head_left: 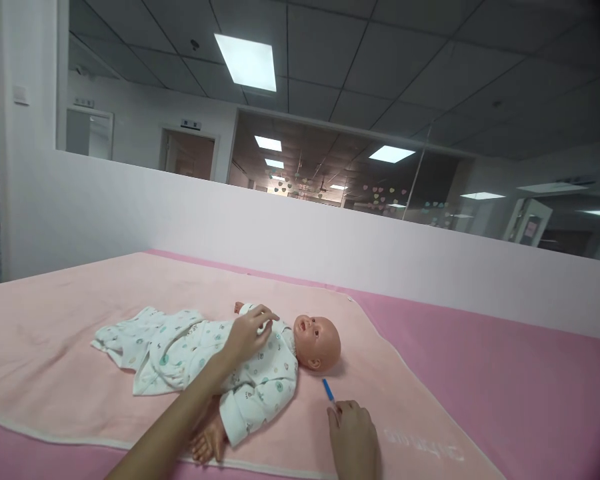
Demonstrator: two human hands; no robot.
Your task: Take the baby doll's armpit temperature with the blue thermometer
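Note:
A baby doll (318, 343) lies on its back with its head to the right, dressed in a white patterned gown (267, 380). My left hand (250, 333) reaches across the doll's chest near the collar. Its fingers are loosely bent, with a gap between thumb and fingers and nothing visible in them. In the right foreground, my right hand (354, 433) grips a slim stick with a blue end (328, 390). The blue end points toward the doll's head and stays apart from it. My fingers hide the rest of the stick, so its exact kind cannot be told.
A peach blanket (80, 287) lies under the doll on a pink padded surface (460, 353). Pale writing (423, 445) marks the blanket at the right. Behind stands a low white wall (260, 230) topped by glass panes.

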